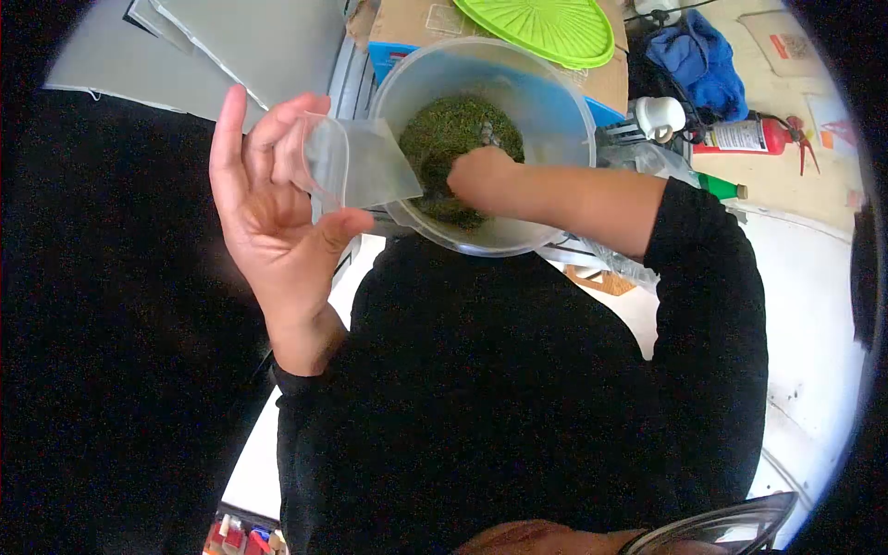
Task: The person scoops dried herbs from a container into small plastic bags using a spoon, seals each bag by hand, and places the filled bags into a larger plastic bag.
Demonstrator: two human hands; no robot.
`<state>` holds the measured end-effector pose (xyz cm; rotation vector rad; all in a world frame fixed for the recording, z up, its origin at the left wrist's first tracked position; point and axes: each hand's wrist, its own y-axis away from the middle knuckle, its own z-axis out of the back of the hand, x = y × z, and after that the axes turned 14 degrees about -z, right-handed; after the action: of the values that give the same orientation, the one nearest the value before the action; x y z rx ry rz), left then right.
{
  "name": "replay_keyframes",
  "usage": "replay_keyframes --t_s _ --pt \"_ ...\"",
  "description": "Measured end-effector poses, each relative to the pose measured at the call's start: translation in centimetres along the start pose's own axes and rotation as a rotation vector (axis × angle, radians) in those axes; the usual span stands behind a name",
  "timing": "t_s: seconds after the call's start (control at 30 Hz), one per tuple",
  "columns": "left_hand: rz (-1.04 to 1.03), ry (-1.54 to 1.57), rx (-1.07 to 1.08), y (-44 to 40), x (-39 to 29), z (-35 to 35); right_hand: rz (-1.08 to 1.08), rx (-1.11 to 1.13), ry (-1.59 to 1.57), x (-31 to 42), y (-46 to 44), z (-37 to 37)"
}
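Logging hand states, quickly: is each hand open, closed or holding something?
Left hand: holding a clear plastic pouch.
Right hand: curled inside the round translucent plastic tub; fingertips hidden, what it holds cannot be told.

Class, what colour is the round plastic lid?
The round plastic lid is lime green, best seen in the head view.

Holds the left hand [277,217] upright with one finger [228,125] outstretched and others bent; has the bare right forearm [583,205] angled inward, right hand [481,182] low and curled.

The left hand [277,208] holds a clear bag [377,162] (right hand [481,178] inside the tub [555,116]).
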<state>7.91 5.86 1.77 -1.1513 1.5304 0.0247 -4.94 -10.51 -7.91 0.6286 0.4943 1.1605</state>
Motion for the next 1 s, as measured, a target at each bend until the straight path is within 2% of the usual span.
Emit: replay_keyframes --t_s 0.07,0.17,0.27,0.37,0.43,0.53,0.63,0.7,0.73,0.93,1.0 --pt "-0.017 -0.051 0.024 -0.1 0.1 0.0 0.009 0.046 0.026 -0.8 0.8 0.4" --pt "-0.021 -0.093 0.067 -0.1 0.4 -0.7 -0.138 0.055 -0.105 -3.4 2.1 1.6" --pt "0.078 -0.133 0.074 -0.3 -0.1 -1.6 0.031 -0.035 -0.357 -5.4 5.7 3.6" --pt "-0.023 -0.282 0.173 -0.3 1.4 -1.6 -0.232 -0.072 -0.645 -6.4 9.2 5.0" --pt "-0.035 -0.361 0.193 -0.3 2.1 -2.1 -0.280 -0.258 -0.674 -7.5 11.3 4.5" --pt "-0.005 -0.662 0.318 -0.1 2.6 -3.4 -0.373 -0.480 -0.763 -8.1 14.6 4.1" --pt "0.014 -0.814 0.492 0.2 2.7 -5.2 -0.442 -0.682 -0.846 -6.7 17.0 3.9" --pt "-0.080 -0.846 0.539 1.1 3.9 -6.2 -0.415 -0.819 -0.855 -5.5 18.3 3.5" --pt "-0.126 -0.862 0.562 1.5 4.5 -6.7 -0.421 -0.854 -0.837 -5.0 18.5 3.4" --pt "-0.111 -0.880 0.543 2.4 5.6 -8.4 -0.441 -1.029 -0.795 -2.7 18.4 0.9" --pt "-0.096 -0.879 0.542 2.5 5.8 -8.4 -0.472 -1.019 -0.754 -2.3 18.4 0.4"
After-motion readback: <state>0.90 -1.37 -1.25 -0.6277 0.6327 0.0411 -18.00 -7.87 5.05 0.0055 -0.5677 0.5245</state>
